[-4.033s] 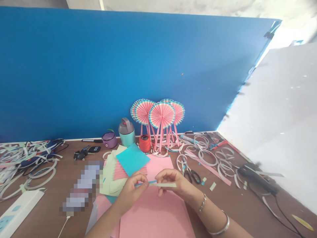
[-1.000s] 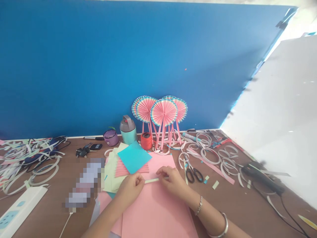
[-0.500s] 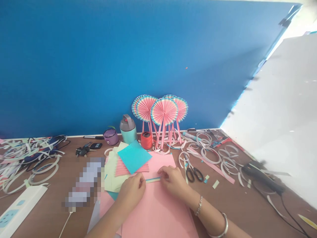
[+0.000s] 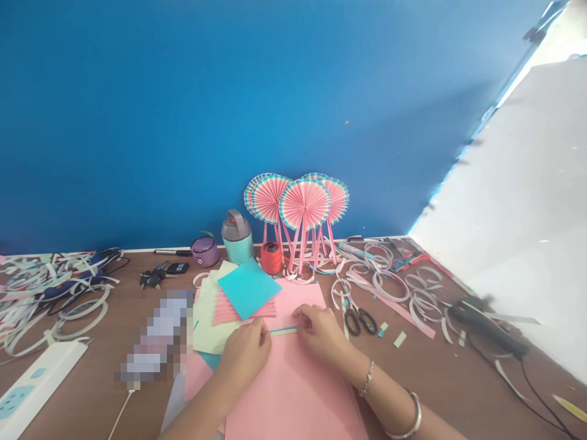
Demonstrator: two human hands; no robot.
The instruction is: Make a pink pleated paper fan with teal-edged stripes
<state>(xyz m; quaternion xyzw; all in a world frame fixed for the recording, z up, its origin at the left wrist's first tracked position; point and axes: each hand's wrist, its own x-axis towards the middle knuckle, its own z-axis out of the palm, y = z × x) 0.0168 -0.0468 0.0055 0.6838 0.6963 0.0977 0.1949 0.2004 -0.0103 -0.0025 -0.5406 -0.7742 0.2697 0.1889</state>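
Note:
A large pink sheet of paper (image 4: 293,385) lies in front of me, with a narrow blue and cream striped band along its far edge. My left hand (image 4: 250,345) is closed at the left end of that band, fingers curled down onto the paper. At the right end, my right hand (image 4: 318,330) pinches the same edge between thumb and fingers. The fingertips are partly hidden. Just beyond the hands, a blue paper square (image 4: 249,288) rests on a pleated pink paper (image 4: 224,308) and pale green sheets (image 4: 206,333).
Black-handled scissors (image 4: 360,319) lie right of the paper among curled paper strips (image 4: 389,281). Pink pleated fans (image 4: 305,205) stand behind, near red string (image 4: 271,258) and a teal flask (image 4: 237,241). A glue gun (image 4: 488,327) sits right; a power strip (image 4: 41,382) left.
Both hands stay at the paper's far edge with almost no movement. The whole view has shifted very slightly.

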